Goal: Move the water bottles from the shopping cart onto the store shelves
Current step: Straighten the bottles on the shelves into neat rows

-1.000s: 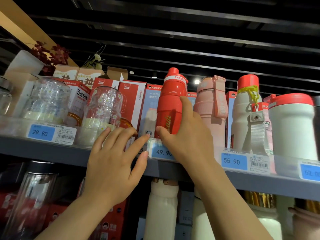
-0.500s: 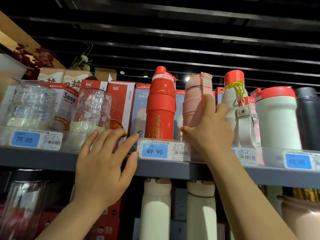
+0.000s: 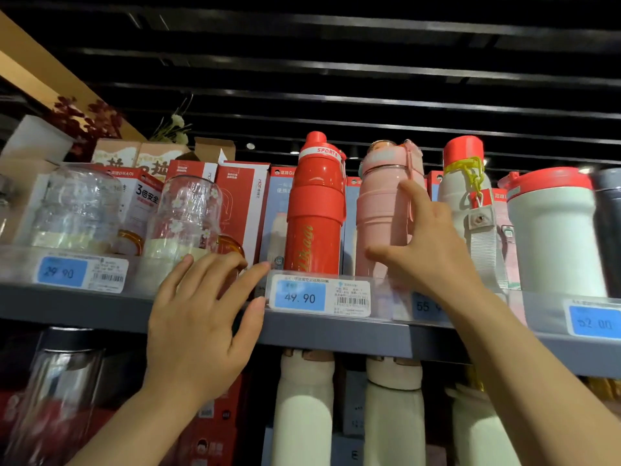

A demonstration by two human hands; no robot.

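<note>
Since a second ago right hand [image 3: 425, 250] shifted from red bottle [image 3: 314, 210] to pink bottle [image 3: 386, 210] — fingers wrapped round its lower body, both bottles upright side by side on grey shelf [image 3: 336, 334], left hand [image 3: 198, 327] spread flat on shelf edge — holding nothing
</note>
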